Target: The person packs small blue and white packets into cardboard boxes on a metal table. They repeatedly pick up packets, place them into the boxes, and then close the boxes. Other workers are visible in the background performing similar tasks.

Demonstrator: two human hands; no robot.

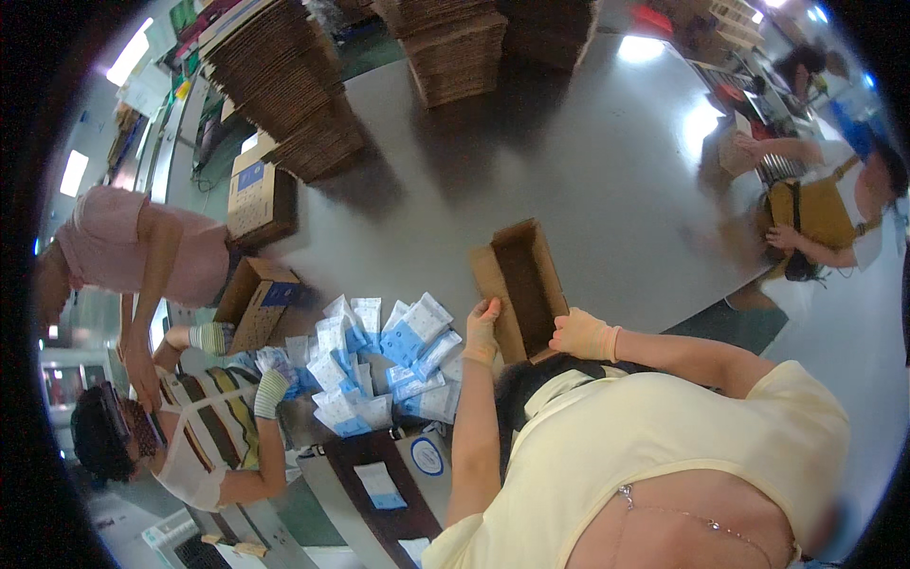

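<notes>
An open, upright cardboard box (485, 275) stands in front of me at the near side of the grey table, its long opening facing up. My left hand (482, 332), in a thin pale glove, grips the box's left side near its close end. The fingers of my right hand (584, 337), gloved the same way, are closed on the right wall at the near corner. Inside I see brown cardboard, with the bottom in shadow. Left of the box lies a heap of white and blue packets (417, 332), close to my left wrist.
A dark conveyor belt (398, 522) carrying packets comes in below the heap. To the left, a co-worker's striped gloves (210, 338) are at another open carton (254, 318). Tall stacks of flattened cardboard (284, 85) line the far side. Other people stand left and right of the table.
</notes>
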